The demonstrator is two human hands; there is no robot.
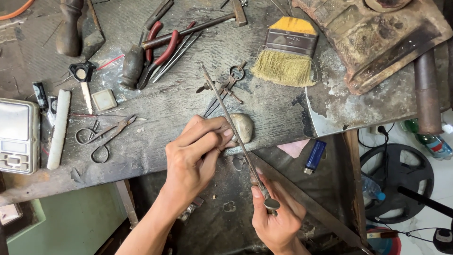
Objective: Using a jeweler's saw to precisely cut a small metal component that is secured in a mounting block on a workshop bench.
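Note:
My right hand (275, 215) grips the lower end of a long thin metal file (230, 115) that slants up and left across the bench. My left hand (196, 153) pinches something small against a rounded pale stone-like block (243, 126) at the bench's front edge; the file's middle lies across my fingertips. What the left fingers hold is too small to make out. A metal divider compass (225, 89) lies just behind the block.
A worn wooden bench (155, 141) carries a paintbrush (288, 52), red-handled pliers (158, 52), a hammer (198, 26), small scissors (104, 134), a key (84, 80) and a pocket scale (18, 136). A blue lighter (315, 156) lies at right. A dark fan (396, 182) stands on the floor.

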